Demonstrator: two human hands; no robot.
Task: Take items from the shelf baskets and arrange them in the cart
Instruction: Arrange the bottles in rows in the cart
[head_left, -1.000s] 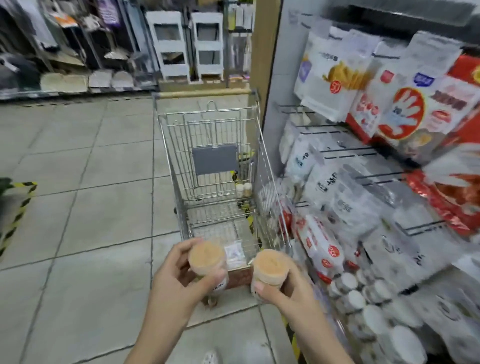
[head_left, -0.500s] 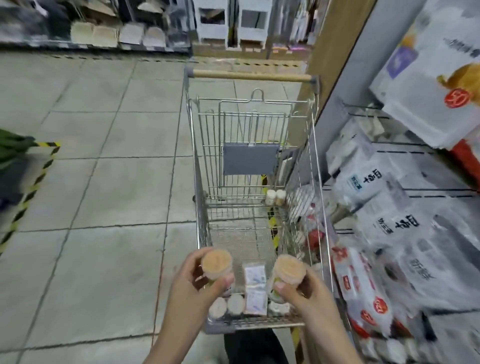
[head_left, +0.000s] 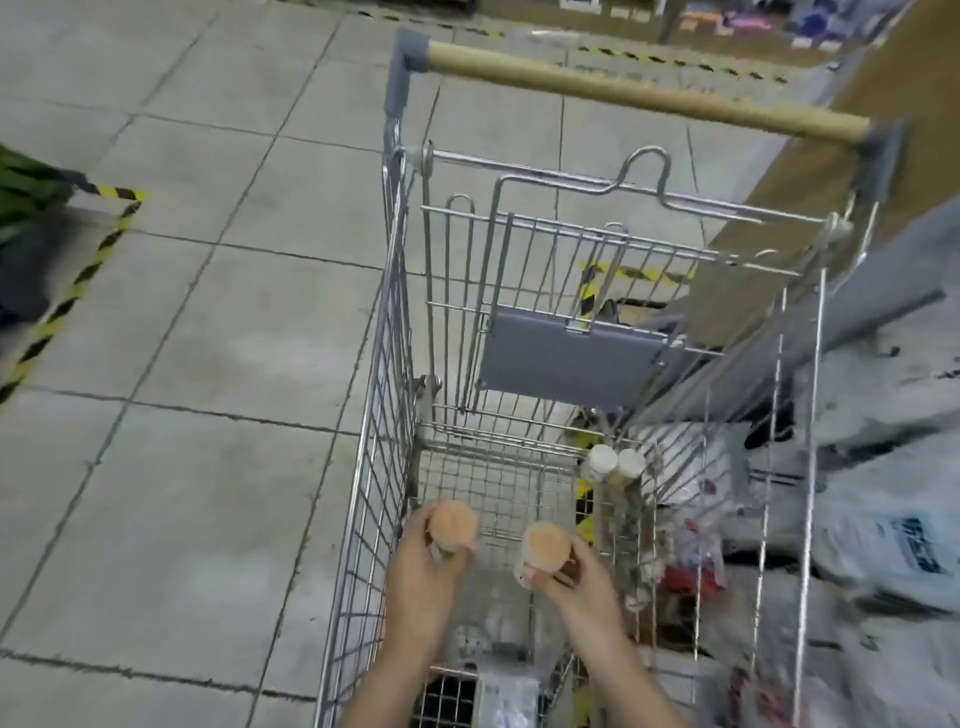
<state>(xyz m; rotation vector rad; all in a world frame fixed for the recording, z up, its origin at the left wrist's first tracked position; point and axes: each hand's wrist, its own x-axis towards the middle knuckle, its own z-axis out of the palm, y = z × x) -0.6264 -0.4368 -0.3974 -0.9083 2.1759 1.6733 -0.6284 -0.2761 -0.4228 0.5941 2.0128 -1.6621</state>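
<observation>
Holding, left: the left hand (head_left: 423, 574) curled its fingers round a small cylindrical jar with a tan lid (head_left: 452, 522), low centre of the head view, lid facing up toward the camera.
Holding, right: the right hand (head_left: 576, 587) pinched a second tan-lidded jar (head_left: 544, 546) between thumb and fingers, just right of the first; the two jars were near each other but apart.
Cart: the silver wire shopping cart (head_left: 395, 364) filled the middle of the frame, its tan wooden push handle (head_left: 644, 91) at the top and a grey plastic seat flap (head_left: 569, 358) folded down at the far end.
Where the jars were: both hung inside the cart's walls, above its wire floor, not yet set down.
Already in the cart: two white-capped bottles (head_left: 613, 462) stood side by side against the far right corner; pale packets lay at the bottom edge of the frame, too blurred to name.
Why held so: gripping from the side with lids up probably kept the jars upright, so that they could be stood on the floor grid rather than dropped.
Step in hand: lowering both jars into the open middle of the cart, as far as could be judged.
Shelf: white bagged goods (head_left: 883, 519) blurred along the right edge, pressed close to the cart's side.
Floor: grey tiles (head_left: 182, 364) with yellow-and-black tape (head_left: 78, 280) at the left.
</observation>
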